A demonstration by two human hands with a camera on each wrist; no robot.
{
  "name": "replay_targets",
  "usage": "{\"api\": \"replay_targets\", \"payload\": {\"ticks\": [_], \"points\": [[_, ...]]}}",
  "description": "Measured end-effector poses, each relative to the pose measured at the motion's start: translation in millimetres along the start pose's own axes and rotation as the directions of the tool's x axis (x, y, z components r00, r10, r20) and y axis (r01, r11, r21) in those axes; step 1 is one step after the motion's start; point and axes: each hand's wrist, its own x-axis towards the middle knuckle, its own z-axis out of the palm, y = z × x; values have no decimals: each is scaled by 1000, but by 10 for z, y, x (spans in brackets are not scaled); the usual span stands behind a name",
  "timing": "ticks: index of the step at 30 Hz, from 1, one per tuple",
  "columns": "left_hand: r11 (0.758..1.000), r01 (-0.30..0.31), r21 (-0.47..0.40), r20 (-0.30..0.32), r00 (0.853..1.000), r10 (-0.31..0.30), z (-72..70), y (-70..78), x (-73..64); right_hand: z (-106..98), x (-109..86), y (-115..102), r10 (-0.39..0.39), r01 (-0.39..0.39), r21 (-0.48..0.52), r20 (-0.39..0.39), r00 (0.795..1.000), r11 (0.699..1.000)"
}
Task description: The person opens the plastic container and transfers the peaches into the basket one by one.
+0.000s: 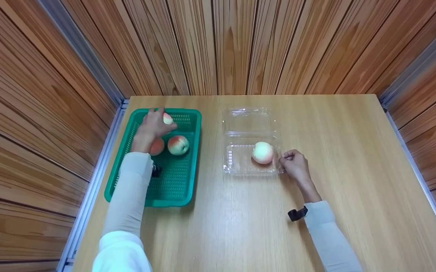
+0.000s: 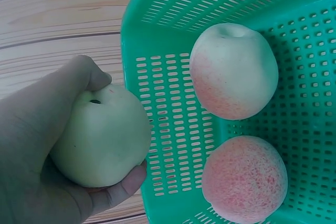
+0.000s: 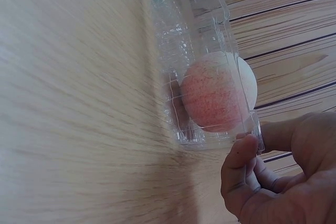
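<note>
My left hand [image 1: 154,125] is over the far end of the green basket [image 1: 173,189], its thumb and fingers curled round a pale peach [image 2: 102,137]. Two more peaches lie in the basket: a red-and-cream peach [image 1: 178,145] and a redder peach [image 1: 157,146], partly covered by my wrist in the head view. On the table, a clear plastic clamshell box [image 1: 237,160] stands with its lid folded back, and one peach [image 1: 262,153] sits in its right side. At the box's right edge my right hand [image 1: 296,164] pinches the rim between thumb and fingers.
The wooden table [image 1: 233,226] carries the basket at left and the box near the middle. Wood-plank walls [image 1: 233,45] rise at the back and sides, with metal rails along the corners. A black strap [image 1: 297,214] sits at my right wrist.
</note>
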Motion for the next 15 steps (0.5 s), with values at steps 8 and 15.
{"api": "replay_targets", "payload": {"ticks": [8, 15], "points": [[1000, 3, 15, 1, 1000, -3, 4, -44, 36, 3, -4, -5, -5, 5, 18, 0, 1000, 1000], [1000, 11, 25, 0, 1000, -11, 17, -53, 75, -1, -7, -7, -3, 3, 11, -1, 1000, 1000]]}}
